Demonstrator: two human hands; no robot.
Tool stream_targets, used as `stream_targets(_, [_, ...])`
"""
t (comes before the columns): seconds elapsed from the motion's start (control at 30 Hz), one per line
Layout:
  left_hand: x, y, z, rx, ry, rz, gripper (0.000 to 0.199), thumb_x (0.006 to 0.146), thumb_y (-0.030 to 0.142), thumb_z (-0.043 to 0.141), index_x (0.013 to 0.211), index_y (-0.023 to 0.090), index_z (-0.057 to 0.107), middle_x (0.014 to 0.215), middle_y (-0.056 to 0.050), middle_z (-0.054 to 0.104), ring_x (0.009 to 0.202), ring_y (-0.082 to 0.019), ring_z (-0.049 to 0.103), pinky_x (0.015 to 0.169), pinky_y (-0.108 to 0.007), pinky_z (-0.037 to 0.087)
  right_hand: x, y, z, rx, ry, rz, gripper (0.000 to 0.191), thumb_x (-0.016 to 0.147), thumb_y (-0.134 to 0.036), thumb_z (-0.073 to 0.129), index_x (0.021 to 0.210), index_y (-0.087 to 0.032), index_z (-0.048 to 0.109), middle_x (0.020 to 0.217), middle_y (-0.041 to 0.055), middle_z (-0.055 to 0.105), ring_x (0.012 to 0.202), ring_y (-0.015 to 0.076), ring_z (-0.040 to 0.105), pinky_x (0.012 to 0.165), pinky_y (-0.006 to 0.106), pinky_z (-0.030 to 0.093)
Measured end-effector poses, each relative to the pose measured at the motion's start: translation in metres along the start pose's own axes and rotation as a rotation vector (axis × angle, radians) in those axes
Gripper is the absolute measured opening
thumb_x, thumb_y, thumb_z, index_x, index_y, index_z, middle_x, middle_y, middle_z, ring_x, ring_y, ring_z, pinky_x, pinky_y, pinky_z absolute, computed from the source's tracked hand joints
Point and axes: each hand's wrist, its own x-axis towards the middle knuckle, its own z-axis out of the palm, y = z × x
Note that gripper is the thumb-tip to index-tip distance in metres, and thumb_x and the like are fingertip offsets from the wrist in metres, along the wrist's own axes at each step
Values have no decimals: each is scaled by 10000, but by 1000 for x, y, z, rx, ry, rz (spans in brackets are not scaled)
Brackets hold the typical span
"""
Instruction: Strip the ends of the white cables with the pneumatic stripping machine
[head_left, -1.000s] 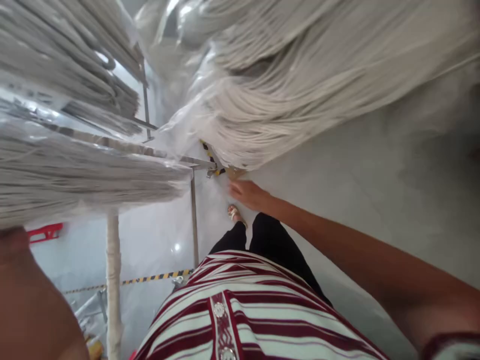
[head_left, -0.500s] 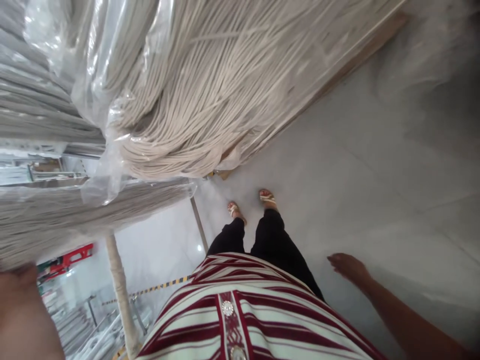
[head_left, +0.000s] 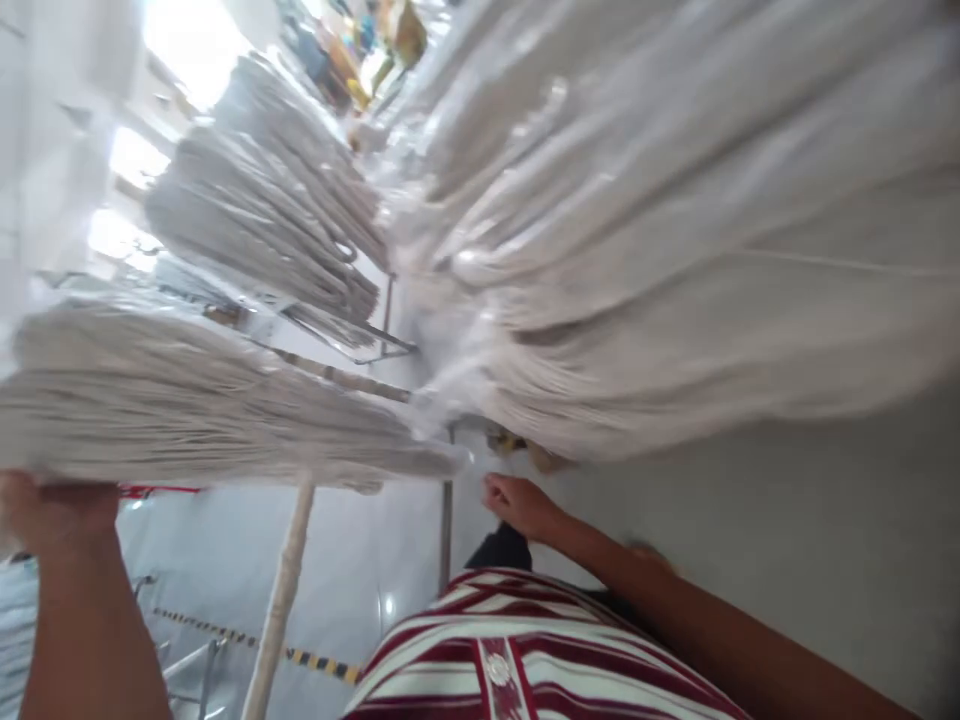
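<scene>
My left hand (head_left: pixel 60 515) is at the far left, against the lower edge of a long bundle of off-white cords (head_left: pixel 187 420). Its fingers curl around that edge and are partly hidden by the bundle. The bundle lies across a padded bar of a rack. My right hand (head_left: pixel 525 505) is in front of my body, just below the bundle's right end and apart from it. Its fingers are curled in, and nothing shows in them. Beyond it hangs a large mass of plastic-wrapped cords (head_left: pixel 675 300), blurred by motion.
More wrapped cord bundles (head_left: pixel 262 190) rest on a metal rack (head_left: pixel 382 350) farther back. A cloth-wrapped post (head_left: pixel 281 590) stands below the near bundle. Black-and-yellow tape (head_left: pixel 322 662) marks the pale floor (head_left: pixel 825 560) area at lower left.
The view has swung up and left, bringing more racks and bright windows in. My right hand has risen from beside my body toward the bundle's end. My left hand stays at the bundle.
</scene>
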Motion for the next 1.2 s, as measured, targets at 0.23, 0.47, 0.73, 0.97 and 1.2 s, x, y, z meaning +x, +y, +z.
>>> stream_targets(0.23, [44,-27,-30,-317,219,-9,367,566,266,640,923,217,573,927,28,642,990,-209,512,837,-333,440,183,-236,32,26,144,-610,587,738,-464,422,1271,-294,243,1284,84,346,1220,207,284,1017,323,263])
stream_targets(0.47, [47,-52,-52,-388,156,-158,298,416,169,709,708,166,653,753,-47,675,753,-267,611,685,-398,504,249,-314,64,164,196,-634,712,673,-500,493,1237,-134,259,1201,191,397,1159,305,337,965,438,281])
stream_targets(0.73, [45,-61,-63,-411,119,-269,218,377,198,728,585,161,675,717,-88,681,752,-313,611,681,-433,497,270,-328,33,227,-369,-688,255,568,-327,609,769,-170,595,730,28,594,721,215,564,623,298,465])
stream_targets(0.97, [36,-62,-67,-419,11,-276,225,421,198,717,637,141,688,649,-82,672,794,-303,594,710,-420,465,265,-320,49,160,-331,-743,330,509,-293,648,781,-122,575,784,64,575,744,228,528,671,334,439])
stream_targets(1.2, [28,-59,-70,-462,-54,-216,103,459,190,692,551,146,677,563,-63,642,736,-283,592,719,-416,448,256,-352,37,437,-483,-641,422,530,-301,674,884,-116,540,747,51,599,702,195,545,614,303,455])
